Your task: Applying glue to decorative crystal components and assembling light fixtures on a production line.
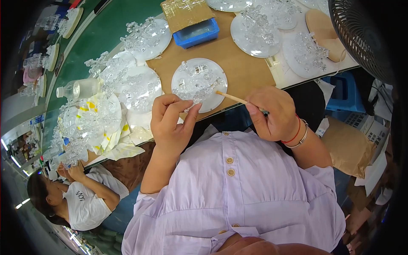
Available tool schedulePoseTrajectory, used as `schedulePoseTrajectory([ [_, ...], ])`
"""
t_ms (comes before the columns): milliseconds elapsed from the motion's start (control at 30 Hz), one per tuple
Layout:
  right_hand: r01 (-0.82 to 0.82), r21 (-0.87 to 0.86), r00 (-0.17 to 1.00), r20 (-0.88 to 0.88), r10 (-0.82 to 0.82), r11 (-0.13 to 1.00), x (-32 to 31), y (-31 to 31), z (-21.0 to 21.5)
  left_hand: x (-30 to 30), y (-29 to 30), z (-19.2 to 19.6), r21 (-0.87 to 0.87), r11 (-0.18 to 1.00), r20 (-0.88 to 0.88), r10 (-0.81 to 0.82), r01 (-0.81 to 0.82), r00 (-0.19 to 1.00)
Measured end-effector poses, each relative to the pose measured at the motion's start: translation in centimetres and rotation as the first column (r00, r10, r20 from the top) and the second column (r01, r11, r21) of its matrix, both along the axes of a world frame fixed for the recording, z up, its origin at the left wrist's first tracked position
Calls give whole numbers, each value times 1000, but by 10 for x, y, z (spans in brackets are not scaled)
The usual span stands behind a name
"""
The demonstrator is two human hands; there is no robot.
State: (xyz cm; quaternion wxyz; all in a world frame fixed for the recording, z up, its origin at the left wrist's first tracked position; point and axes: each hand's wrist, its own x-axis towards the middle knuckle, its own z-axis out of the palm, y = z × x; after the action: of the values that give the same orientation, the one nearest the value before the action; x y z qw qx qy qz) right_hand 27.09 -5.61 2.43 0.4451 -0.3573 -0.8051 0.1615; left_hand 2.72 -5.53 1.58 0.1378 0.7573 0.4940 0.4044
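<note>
Head view looks down over my lilac buttoned shirt [238, 187] to the brown cardboard-covered workbench [242, 63]; my right hand [274, 114] is curled tight around a thin pale wooden stick [231, 97], thumb and fingers clamped on its near end, and the stick slants up and left so that its tip reaches the edge of the round white plate [199, 85]; that plate carries a cluster of small clear crystal-like plastic pieces [193, 80] and lies at the near edge of the bench, just ahead of both hands; my left hand [170, 123] is raised beside the plate, fingertips [187, 106] drawn together in a pinch, though whether anything sits between them I cannot tell; a red cord and a silver bangle [297, 138] circle my right wrist; further back lies a blue plastic tray [196, 33] under a taped cardboard piece, with more round plates of clear pieces around it; a clear plastic bottle [78, 89] lies on its side to the left; a black fan [361, 34] stands at the upper right; a person in a white shirt [87, 204] works at lower left.
</note>
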Motion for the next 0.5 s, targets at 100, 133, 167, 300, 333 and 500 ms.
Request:
schedulePoseTrajectory([
  [100, 28, -11, 1000, -11, -28, 1000, 4, -2, 2, -1, -1, 4, -25, 1000, -24, -17, 16, 1000],
  [133, 26, -12, 1000, -12, -26, 1000, 6, -2, 2, -5, 0, 8, -9, 1000, -42, -9, 8, 999],
  [167, 41, -11, 999, -7, -41, 999, 7, -2, 2, -10, 2, 11, 7, 1000, -61, 1, 0, 998],
  [300, -5, 0, 1000, -18, 5, 1000, 3, -7, 0, -23, 18, 24, -69, 980, -176, -198, 189, 964],
  [333, -8, -1, 1000, -19, 8, 1000, 1, -9, 0, -25, 19, 27, -210, 951, -116, -256, 228, 960],
  [500, -89, -17, 993, -74, 87, 996, -14, -17, -2, -29, 29, 33, -308, 898, -95, -357, 314, 929],
])
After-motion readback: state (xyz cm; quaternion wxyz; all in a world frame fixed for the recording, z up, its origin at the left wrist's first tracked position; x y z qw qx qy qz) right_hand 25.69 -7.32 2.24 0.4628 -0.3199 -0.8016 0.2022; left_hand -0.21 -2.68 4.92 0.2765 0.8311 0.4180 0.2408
